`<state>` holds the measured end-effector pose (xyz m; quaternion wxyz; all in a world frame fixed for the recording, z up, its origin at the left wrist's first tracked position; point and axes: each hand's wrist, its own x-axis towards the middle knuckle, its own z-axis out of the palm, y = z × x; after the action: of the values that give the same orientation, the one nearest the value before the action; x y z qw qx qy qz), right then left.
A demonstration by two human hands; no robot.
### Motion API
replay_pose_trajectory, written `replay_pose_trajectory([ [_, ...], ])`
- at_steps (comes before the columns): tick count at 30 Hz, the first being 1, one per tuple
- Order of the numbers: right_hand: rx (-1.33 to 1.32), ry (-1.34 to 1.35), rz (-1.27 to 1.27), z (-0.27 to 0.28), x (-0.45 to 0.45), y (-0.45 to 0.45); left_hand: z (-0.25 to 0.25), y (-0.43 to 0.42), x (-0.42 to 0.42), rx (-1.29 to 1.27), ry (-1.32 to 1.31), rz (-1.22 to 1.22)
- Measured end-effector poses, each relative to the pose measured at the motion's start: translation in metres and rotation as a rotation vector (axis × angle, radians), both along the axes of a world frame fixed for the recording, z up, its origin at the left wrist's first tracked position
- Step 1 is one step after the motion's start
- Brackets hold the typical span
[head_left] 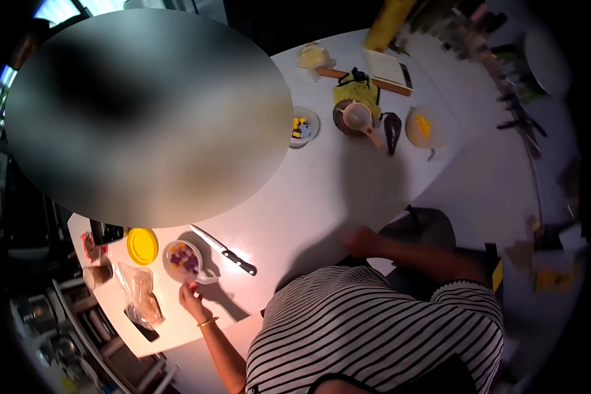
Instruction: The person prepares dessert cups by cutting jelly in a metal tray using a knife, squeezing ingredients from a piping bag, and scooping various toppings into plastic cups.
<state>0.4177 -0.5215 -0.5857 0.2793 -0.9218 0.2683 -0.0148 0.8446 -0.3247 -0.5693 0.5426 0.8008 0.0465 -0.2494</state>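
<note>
My left hand (192,301), with a bangle at the wrist, is beside the near rim of a white bowl (193,278) at the lower left. Its fingers are drawn together around something small and pinkish that is hard to make out. Purple and yellow-orange pieces (184,258) lie in the bowl. A knife (223,250) with a black handle rests on the white table, right of the bowl. My right hand (361,243) is over the table's near edge, smeared by motion, so its fingers are unclear.
Left of the bowl are a yellow lid (142,246), a plastic bag (140,292) and a jar (97,276). Farther back stand a container with yellow pieces (302,127), a strainer (356,116), an eggplant (392,133) and a book (388,70). A blurred oval hides the upper left.
</note>
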Motion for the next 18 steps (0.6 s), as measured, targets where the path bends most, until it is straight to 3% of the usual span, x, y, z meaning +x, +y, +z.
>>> replay_pose_trajectory([
  [2,0.037,-0.164,-0.049,0.01,0.018,-0.038,-0.004,-0.006,-0.026,-0.054,0.042,-0.05],
  [4,0.111,-0.321,-0.284,0.003,0.025,-0.068,-0.023,-0.01,-0.029,0.009,0.138,-0.022],
  [8,0.174,-0.332,-0.313,0.011,0.004,-0.101,-0.022,-0.036,-0.037,-0.028,0.097,0.283],
  [11,0.263,-0.284,-0.239,0.005,-0.022,-0.108,-0.036,-0.02,-0.038,-0.102,-0.074,0.178],
  [12,0.245,-0.315,-0.196,-0.006,-0.032,-0.108,-0.031,-0.026,-0.04,-0.095,-0.052,0.264],
  [14,0.191,-0.321,-0.255,-0.009,-0.044,-0.105,-0.04,-0.025,-0.034,0.134,-0.248,0.107],
  [15,0.163,-0.299,-0.295,-0.003,-0.051,-0.106,-0.041,-0.03,-0.032,0.031,-0.197,0.309],
  [16,0.143,-0.334,-0.421,0.009,-0.05,-0.103,-0.007,-0.044,-0.044,0.182,-0.124,0.316],
  [18,0.129,-0.365,-0.523,0.016,-0.053,-0.108,0.017,-0.051,-0.058,0.152,-0.19,0.274],
])
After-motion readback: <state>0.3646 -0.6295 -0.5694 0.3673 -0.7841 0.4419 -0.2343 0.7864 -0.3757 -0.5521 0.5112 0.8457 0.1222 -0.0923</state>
